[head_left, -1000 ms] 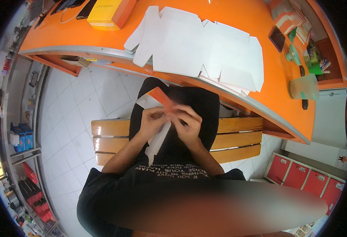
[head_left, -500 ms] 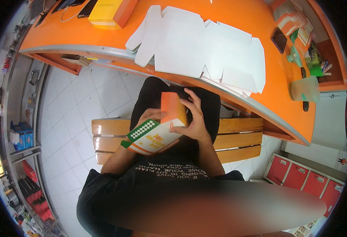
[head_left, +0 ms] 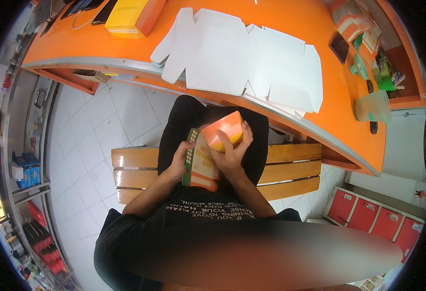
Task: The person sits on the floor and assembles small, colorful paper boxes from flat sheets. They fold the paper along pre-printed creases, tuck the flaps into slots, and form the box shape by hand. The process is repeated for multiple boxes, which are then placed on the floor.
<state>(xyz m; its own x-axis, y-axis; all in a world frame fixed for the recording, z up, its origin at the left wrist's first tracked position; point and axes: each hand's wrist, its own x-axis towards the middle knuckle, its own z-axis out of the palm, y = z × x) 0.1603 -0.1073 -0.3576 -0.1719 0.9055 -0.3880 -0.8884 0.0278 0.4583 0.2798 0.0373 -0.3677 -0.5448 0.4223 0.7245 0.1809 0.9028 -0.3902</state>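
Note:
Over my lap I hold a partly folded cardboard box (head_left: 202, 165), with orange, yellow, white and green faces. My left hand (head_left: 178, 158) is closed on its green edge with white diamond shapes. My right hand (head_left: 232, 150) grips the orange and yellow end, the thumb lying across the orange face and the fingers around its far right side. The box tilts, its orange end upward to the right. Beyond my knees, flat white carton blanks (head_left: 237, 58) lie stacked on the orange table (head_left: 116, 51).
A finished yellow and orange box (head_left: 130, 18) stands at the far left of the table. To the right are a phone (head_left: 339, 47), a translucent plastic tub (head_left: 372, 106) and a cubby of small items. Wooden bench slats (head_left: 290, 169) run under me.
The box has turned in my hands: its orange end now leans right and its printed panel stands steeper. My left hand has shifted onto the green edge; my right hand wraps the orange end.

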